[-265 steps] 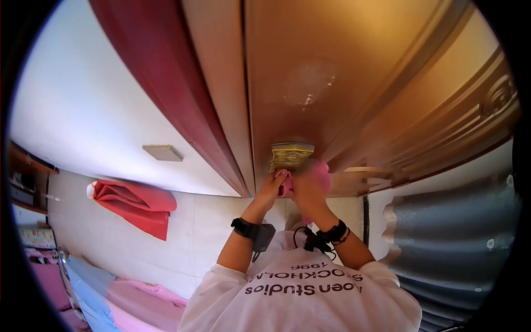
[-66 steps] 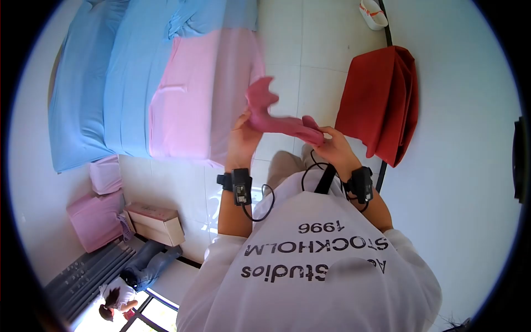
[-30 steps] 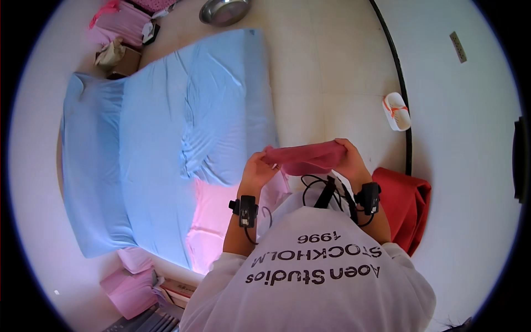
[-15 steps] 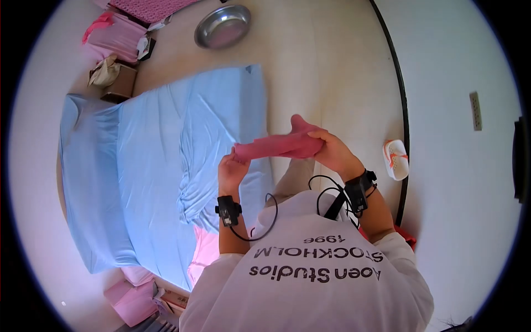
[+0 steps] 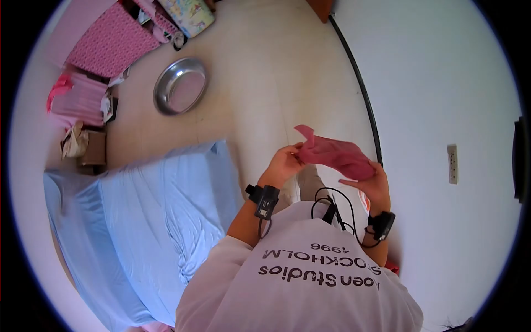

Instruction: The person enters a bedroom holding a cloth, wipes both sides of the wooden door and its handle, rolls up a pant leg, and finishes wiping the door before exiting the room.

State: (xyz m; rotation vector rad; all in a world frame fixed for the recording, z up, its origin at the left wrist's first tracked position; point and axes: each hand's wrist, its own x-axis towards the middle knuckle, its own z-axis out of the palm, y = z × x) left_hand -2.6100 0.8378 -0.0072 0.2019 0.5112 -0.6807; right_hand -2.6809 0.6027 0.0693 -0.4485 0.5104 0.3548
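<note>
A dark pink cloth (image 5: 337,156), thin and creased, is stretched between my two hands in front of my body. My left hand (image 5: 283,165) pinches its left end, where a loose corner sticks up past the fingers. At the lower right end, my right hand (image 5: 374,185) grips the cloth's edge, with the thumb pointing out to the left. Whether the cloth is a garment or a towel I cannot make out. Black devices with cables are strapped to both wrists.
To my left is a bed with a light blue sheet (image 5: 138,221). A metal basin (image 5: 181,87) sits on the floor ahead. A brown box (image 5: 93,148) stands beyond the bed, and a white wall (image 5: 426,110) with a socket strip (image 5: 453,164) rises on the right.
My view has turned, so the bed and basin appear lower and further left. The cloth has shifted right relative to my body and looks more spread out, still held at both ends.
</note>
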